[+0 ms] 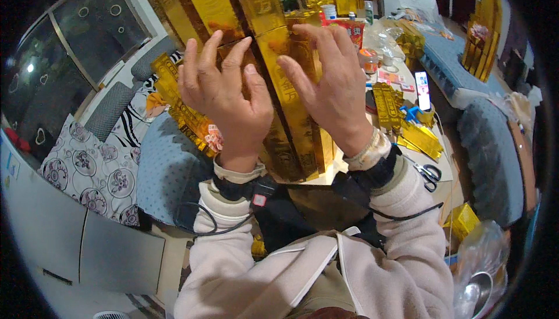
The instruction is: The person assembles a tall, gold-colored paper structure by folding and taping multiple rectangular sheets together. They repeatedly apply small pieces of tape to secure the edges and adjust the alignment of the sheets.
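A tall structure of shiny gold foil-paper panels (278, 135) stands right in front of me, with embossed patterns and dark seams between its panels. My left hand (230, 98) is at its left side, fingers spread and tips against or just over the foil. On the right side, my right hand (336, 89) has its fingers bent and its thumb apart, the tips at the foil near a panel seam. I see nothing held in either hand. Whether every fingertip touches the foil I cannot tell. A gold strip with a pink flower (214, 137) leans at the left.
The table at right carries black-handled scissors (432, 177), loose gold strips (420, 140), folded gold pieces (387, 108), a lit phone (422, 91) and a lidded jar (368, 61). Another gold structure (486, 39) stands on a blue-covered seat. A clear bag (486, 255) lies lower right.
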`<state>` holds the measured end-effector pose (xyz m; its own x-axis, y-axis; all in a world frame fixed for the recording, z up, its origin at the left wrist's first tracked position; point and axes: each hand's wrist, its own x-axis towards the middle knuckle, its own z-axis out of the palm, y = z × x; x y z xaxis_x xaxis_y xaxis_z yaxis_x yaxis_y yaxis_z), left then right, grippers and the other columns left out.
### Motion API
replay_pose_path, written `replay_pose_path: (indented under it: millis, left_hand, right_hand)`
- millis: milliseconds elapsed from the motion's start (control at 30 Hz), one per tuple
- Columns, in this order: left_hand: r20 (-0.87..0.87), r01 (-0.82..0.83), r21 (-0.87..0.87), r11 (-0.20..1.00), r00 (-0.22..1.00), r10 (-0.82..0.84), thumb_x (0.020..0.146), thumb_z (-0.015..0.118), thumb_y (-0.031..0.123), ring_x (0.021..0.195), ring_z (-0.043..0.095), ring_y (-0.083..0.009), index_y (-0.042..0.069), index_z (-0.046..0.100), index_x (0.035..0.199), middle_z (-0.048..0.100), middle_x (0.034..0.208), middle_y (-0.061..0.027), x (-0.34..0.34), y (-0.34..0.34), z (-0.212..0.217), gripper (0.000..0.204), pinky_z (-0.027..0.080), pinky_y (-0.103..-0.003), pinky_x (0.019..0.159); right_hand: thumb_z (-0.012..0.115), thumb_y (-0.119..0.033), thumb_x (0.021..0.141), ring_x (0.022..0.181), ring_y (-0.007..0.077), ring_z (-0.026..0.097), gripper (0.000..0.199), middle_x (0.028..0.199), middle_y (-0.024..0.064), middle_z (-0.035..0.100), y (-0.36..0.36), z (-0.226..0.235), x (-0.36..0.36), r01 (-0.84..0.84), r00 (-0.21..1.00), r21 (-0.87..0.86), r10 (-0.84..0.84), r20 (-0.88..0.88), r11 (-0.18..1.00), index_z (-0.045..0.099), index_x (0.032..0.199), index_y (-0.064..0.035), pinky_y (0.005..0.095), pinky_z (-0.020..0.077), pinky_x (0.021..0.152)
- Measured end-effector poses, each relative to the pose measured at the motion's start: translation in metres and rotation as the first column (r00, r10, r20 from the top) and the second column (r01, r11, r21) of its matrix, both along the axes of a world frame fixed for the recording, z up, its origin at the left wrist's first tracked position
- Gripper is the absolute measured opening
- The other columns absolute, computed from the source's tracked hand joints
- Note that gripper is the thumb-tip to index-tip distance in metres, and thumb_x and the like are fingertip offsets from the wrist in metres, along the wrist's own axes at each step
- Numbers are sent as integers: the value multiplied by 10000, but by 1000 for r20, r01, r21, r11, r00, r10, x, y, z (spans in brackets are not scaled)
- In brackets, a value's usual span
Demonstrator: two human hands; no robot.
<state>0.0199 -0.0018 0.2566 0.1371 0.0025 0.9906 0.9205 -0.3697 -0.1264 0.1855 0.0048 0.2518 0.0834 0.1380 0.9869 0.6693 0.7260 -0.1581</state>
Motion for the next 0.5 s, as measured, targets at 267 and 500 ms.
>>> replay_pose_path:
  millis: [267,500]
  left_hand:
    - [31,22,-82,996,999,-20,968,583,235,1535,286,-393,123,729,1311,531,1533,-105,8,-2,-6,389,94,-568,1246]
    - [97,89,-95,991,992,-80,973,574,242,1557,217,-439,93,732,1303,505,1562,-124,14,5,-10,396,27,-592,1242]
  right_hand:
    - [794,-258,877,975,343,634,406,1051,129,603,8,9,-17,29,999,-48,-31,-34,998,638,1198,-66,423,545,779]
    - [809,-227,871,872,273,657,386,969,81,596,12,9,-18,31,998,-42,-33,-46,999,646,1186,-76,387,552,690]
